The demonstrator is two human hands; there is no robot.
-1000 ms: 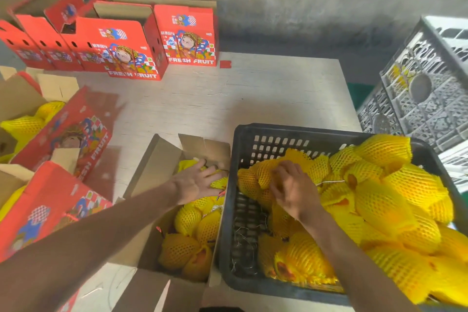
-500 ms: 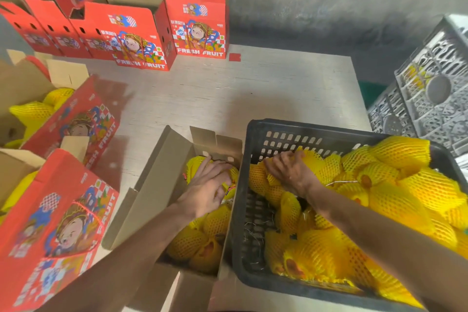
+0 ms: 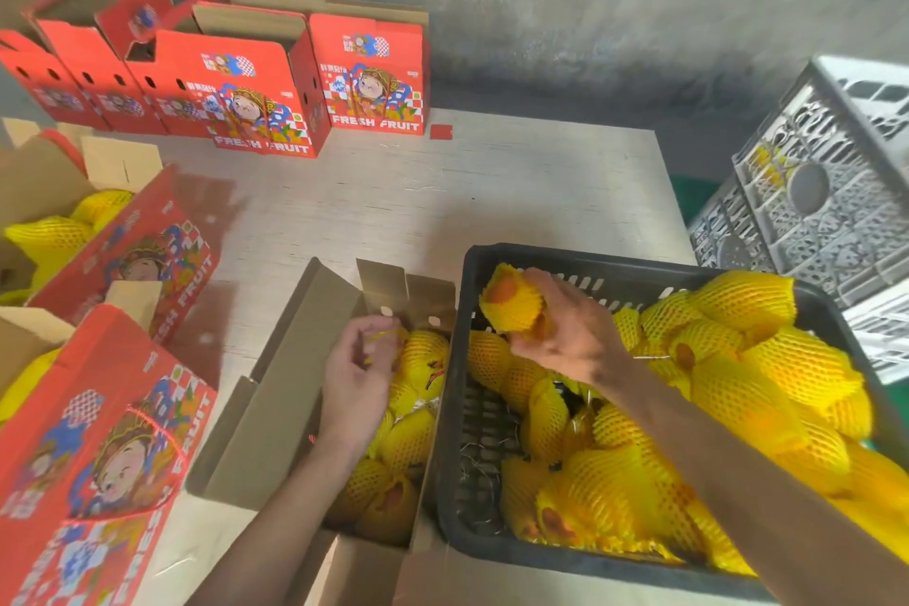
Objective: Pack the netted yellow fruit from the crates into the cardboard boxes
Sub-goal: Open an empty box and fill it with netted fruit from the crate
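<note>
A black plastic crate (image 3: 450,408) at the near right holds many yellow fruit in foam nets (image 3: 738,389). My right hand (image 3: 570,335) is shut on one netted fruit (image 3: 509,308), held above the crate's far left corner. To the crate's left stands an open cardboard box (image 3: 280,389) with several netted fruit (image 3: 423,354) inside. My left hand (image 3: 356,374) hovers over that box with its fingers curled, pinching a bit of yellow net at the fingertips.
Red "FRESH FRUIT" boxes (image 3: 265,98) stand open in a row at the far left. Two more red boxes (image 3: 98,433) with fruit stand at the near left. A grey plastic crate (image 3: 816,192) sits beyond the table's right edge. The wooden table (image 3: 442,197) runs between them.
My right hand has closed on a netted fruit and lifted it out of the crate toward the box. My left hand has risen off the fruit in the box.
</note>
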